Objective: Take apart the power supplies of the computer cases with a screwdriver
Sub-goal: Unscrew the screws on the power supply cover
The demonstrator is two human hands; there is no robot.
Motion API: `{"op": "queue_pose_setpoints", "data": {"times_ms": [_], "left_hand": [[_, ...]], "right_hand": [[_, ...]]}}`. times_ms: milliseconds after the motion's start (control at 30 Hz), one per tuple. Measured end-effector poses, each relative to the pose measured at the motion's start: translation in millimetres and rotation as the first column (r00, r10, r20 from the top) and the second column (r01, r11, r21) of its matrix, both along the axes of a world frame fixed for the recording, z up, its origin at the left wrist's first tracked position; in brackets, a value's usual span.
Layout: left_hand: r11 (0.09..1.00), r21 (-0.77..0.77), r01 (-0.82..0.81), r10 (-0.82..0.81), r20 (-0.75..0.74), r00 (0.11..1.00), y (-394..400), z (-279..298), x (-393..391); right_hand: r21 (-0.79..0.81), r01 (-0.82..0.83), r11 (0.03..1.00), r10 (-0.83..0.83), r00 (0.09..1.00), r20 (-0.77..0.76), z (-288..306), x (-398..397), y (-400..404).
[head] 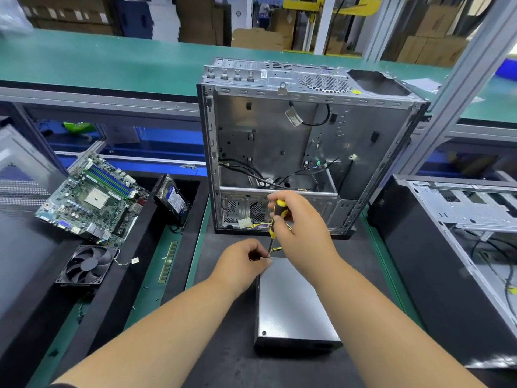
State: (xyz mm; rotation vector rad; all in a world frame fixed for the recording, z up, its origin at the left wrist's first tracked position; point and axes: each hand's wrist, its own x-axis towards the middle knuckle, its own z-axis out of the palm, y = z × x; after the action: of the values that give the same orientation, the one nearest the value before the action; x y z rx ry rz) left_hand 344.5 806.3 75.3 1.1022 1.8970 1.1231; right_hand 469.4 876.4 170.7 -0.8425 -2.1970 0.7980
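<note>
The power supply (291, 303) lies flat on the black mat (223, 365), just before the open computer case (307, 152). The right hand (299, 222) grips a screwdriver (275, 219), tip at the supply's far left corner. The left hand (240, 264) pinches there, fingers curled. A circuit board (92, 197) and fan (88, 264) lie left.

In the lower centre of the frame I see the power supply (291, 306), a grey metal box lying flat on the dark bench mat. The screwdriver (275, 219), with yellow and black handle, stands almost upright at its far left corner. Behind, in the centre, the open computer case (307, 141) stands upright.
</note>
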Motion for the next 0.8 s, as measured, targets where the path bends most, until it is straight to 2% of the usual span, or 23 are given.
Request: {"op": "queue_pose_setpoints", "data": {"times_ms": [167,367,533,700,800], "left_hand": [[1.000,0.011,-0.008,0.008,0.034,0.999,-0.5,-0.2,2.2],[1.000,0.001,0.002,-0.002,0.010,1.000,-1.1,0.7,0.5],[1.000,0.003,0.014,-0.014,0.006,1.000,-0.2,2.0,0.3],[1.000,-0.003,0.015,-0.015,0.002,1.000,0.1,0.6,0.2],[1.000,0.003,0.011,-0.011,0.013,1.000,0.0,-0.4,0.3]], "right_hand": [[0.141,0.039,0.989,-0.038,0.999,-0.015,-1.4,-1.8,1.1],[0.124,0.065,0.990,-0.063,0.998,-0.018,-0.7,-3.1,-3.6],[0.007,0.048,0.999,-0.048,0.999,0.025,-0.6,1.7,-2.7],[0.144,0.088,0.986,-0.093,0.995,0.028,-4.2,0.3,-1.1],[0.130,0.135,0.982,-0.136,0.991,-0.005,-3.8,-2.6,1.1]]}}
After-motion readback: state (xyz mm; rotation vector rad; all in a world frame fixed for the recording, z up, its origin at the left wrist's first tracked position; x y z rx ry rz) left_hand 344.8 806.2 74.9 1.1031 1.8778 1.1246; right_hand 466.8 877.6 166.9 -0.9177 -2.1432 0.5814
